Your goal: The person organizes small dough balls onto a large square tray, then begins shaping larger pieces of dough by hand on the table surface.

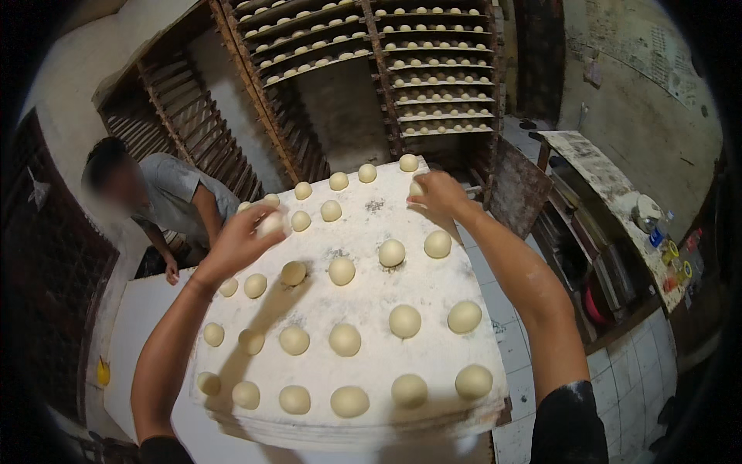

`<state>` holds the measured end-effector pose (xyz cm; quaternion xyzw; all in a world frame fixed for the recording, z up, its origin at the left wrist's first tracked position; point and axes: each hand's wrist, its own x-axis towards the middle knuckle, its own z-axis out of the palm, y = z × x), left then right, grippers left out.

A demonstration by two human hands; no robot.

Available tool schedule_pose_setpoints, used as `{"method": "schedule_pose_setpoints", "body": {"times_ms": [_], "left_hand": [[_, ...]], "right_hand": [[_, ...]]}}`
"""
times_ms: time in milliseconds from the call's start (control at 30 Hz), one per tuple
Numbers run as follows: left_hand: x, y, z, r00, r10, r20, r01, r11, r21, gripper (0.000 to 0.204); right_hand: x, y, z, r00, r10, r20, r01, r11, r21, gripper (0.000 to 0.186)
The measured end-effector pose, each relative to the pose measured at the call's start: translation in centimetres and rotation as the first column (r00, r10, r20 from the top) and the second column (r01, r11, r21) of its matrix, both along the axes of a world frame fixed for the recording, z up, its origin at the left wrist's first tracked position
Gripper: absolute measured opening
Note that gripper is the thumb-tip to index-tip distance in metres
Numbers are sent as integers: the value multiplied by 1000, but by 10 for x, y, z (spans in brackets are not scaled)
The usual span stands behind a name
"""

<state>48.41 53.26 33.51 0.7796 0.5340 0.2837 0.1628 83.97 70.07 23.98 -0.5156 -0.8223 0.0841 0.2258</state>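
While my left grip (241, 238) grasps a round, pale-cream dough ball (270, 225) left of centre, my right grip (442, 192) holds a second ball (416, 189), upper centre.

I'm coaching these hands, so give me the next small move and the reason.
Perhaps nudge the dough ball at the right hand slightly left, toward the bare patch: it is near the right edge of the board, and its gap to the next ball in its row looks wide.
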Motion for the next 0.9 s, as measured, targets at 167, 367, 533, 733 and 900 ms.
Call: {"method": "schedule_pose_setpoints", "body": {"times_ms": [167,367,533,733,900], "left_hand": [[81,132,-48,970,37,-242,39,952,304,36],[131,174,-120,976,123,-179,-40,912,407,49],[87,91,-4,993,4,-115,48,893,448,46],[35,-128,60,991,-78,108,59,983,172,22],[-15,-350,-55,847,-531,-33,522,841,-140,45]], "right_hand": [[12,-44,-9,852,119,-510,1,974,228,78],[181,-305,-103,492,-236,-838,370,928,-44,56],[183,-575,-240,467,-767,-440,596,641,-484,22],[21,-619,-141,690,-320,-650,-226,757,-613,24],[-49,-574,-100,814,239,-530,-492,770,-407,22]]}}
